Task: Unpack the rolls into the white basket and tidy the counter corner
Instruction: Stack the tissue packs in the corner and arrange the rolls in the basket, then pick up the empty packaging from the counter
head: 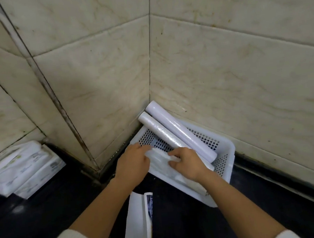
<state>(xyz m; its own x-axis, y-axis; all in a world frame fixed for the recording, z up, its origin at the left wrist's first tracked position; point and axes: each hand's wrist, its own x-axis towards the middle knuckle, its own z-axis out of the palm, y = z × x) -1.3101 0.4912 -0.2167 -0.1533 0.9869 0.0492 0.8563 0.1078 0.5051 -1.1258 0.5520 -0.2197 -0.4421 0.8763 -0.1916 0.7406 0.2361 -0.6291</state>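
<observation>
Two long white rolls [175, 134] lie side by side in the white basket [227, 161], their far ends jutting over its rim into the tiled wall corner. A third, softer white roll or packet [160, 162], blurred, sits at the basket's near left side, and both hands are on it: the left hand [133, 165] pressing its left edge, the right hand [188, 163] curled over its top, fingers closed on it. The step appears to be seating this piece beside the others; next it likely needs nudging flat. Both forearms reach forward, nearly parallel, from pale sleeves. On the dark table, an opened white box [138, 225] lies nearer, and tissue packs [22, 170] sit far left.
</observation>
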